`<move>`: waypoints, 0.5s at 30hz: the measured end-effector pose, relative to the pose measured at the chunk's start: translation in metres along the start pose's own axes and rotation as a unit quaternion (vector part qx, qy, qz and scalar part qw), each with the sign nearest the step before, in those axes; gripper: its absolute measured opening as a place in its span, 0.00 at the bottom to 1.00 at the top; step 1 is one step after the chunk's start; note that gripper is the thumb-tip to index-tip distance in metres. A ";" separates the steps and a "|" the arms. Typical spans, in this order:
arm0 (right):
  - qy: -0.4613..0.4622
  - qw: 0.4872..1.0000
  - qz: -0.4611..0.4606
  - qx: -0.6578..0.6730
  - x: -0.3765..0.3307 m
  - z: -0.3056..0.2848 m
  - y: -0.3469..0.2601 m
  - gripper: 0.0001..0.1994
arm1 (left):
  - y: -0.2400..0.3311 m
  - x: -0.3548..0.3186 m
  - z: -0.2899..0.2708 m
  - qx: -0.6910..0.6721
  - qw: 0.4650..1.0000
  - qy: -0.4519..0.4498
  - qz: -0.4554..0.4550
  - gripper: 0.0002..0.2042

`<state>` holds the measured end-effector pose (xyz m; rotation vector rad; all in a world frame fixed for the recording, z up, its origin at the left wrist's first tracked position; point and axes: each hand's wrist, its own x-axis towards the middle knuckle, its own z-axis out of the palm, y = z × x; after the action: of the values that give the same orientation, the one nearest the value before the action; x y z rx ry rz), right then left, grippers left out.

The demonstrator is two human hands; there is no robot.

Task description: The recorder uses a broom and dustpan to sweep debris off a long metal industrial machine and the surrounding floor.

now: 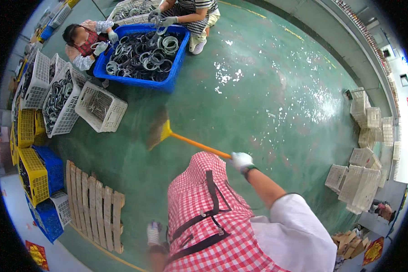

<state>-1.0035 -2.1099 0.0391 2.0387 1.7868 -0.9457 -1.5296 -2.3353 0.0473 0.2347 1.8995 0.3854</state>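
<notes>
My right hand (241,162), in a white glove, is closed around the orange handle of a broom (199,145). The handle slants up and left to a yellow head with brown bristles, blurred, over the green floor (204,104). Low at the left of my red-checked apron (213,222) hangs my left hand (154,233) in a striped glove. It looks loosely open and nothing shows in it, though it is slightly blurred. White scraps (224,75) lie scattered across the floor ahead and to the right.
Two people work at a blue bin (145,80) full of rings. White crates (102,109), yellow crates (31,167) and a wooden pallet (95,208) line the left side. More pale crates (360,186) are stacked at the right, with cardboard (349,242) below them.
</notes>
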 end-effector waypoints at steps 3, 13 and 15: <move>-0.069 0.997 0.033 0.000 0.055 0.009 -0.024 0.15 | 0.019 0.008 -0.020 -0.009 0.998 0.009 0.069 0.22; -0.080 0.934 0.345 -0.046 -0.097 -0.007 0.217 0.15 | 0.053 -0.009 -0.020 0.030 0.999 -0.007 -0.010 0.17; -0.086 0.905 0.411 -0.064 -0.121 -0.032 0.241 0.15 | 0.080 -0.005 -0.014 0.072 0.997 -0.005 -0.013 0.17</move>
<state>-0.7666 -2.2340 0.0878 2.2082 0.7190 -0.6746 -1.5427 -2.2655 0.0860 0.3062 1.9204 0.2304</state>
